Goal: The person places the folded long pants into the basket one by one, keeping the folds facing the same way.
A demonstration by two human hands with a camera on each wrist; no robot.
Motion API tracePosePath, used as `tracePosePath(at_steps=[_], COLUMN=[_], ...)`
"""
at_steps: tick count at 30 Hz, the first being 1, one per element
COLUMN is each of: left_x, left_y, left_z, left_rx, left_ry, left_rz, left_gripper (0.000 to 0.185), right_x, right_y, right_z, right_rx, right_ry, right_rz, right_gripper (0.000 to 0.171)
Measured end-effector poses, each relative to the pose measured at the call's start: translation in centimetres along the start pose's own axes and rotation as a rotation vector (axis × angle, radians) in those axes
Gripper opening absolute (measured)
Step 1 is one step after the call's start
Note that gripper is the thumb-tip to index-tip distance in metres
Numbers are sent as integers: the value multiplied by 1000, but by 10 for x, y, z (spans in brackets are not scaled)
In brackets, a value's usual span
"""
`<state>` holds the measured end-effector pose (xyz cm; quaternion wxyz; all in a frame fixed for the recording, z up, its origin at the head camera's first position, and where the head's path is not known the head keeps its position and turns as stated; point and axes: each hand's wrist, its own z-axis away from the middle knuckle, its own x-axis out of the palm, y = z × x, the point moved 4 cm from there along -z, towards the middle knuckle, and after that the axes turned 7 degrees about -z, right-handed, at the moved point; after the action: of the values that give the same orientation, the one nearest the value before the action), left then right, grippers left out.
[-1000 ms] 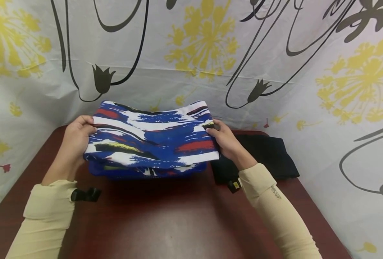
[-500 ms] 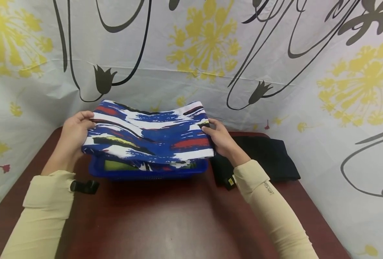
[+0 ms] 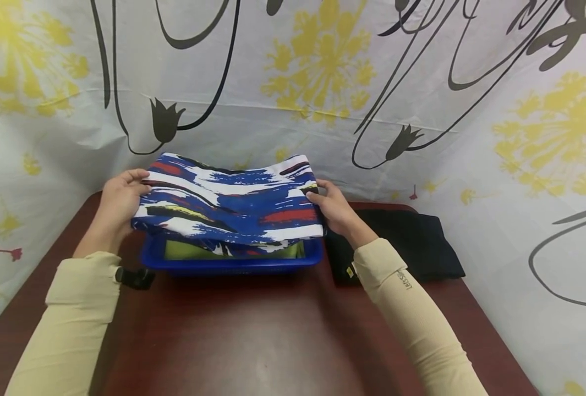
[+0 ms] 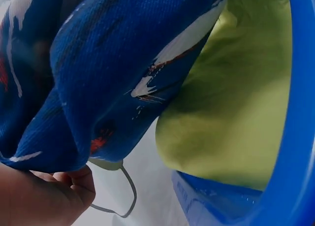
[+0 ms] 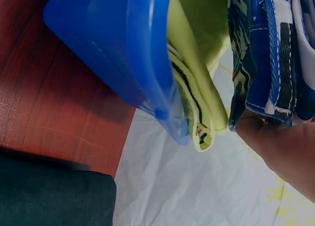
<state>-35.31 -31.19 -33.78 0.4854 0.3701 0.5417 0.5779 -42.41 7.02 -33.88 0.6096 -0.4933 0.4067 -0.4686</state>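
red table [image 3: 253, 341]: black cloth [image 3: 411, 242] beside blue basket [image 3: 233, 265], under patterned cloth [image 3: 228, 203].

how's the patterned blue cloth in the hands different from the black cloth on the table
The blue, white and red patterned folded cloth is held up by the left hand and right hand above the blue plastic basket; the plain black folded cloth lies flat on the dark red table, untouched. One is multicoloured, the other a single dark colour. Both are folded fabric.
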Motion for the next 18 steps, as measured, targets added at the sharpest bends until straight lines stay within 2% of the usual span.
tracePosePath(at_steps=[2, 8, 10, 15, 18], left_x=[1, 0, 0, -3, -4], left_y=[0, -3, -6, -19, -27], left_z=[-2, -8, -10, -11, -10], left_rx=[10, 61, 58, -19, -71], left_ry=[0, 29, 34, -14, -51], left_rz=[-21, -171, -208, -260, -254], left_gripper=[21, 22, 24, 48, 50], right_x=[-1, -1, 0, 2, 2], right_y=[3, 12, 16, 26, 30], right_z=[-3, -10, -12, -14, -14], right_rx=[2, 0, 2, 22, 39], right_ry=[-5, 22, 29, 36, 46], right_rz=[3, 2, 15, 66, 83], right_gripper=[54, 53, 53, 53, 54])
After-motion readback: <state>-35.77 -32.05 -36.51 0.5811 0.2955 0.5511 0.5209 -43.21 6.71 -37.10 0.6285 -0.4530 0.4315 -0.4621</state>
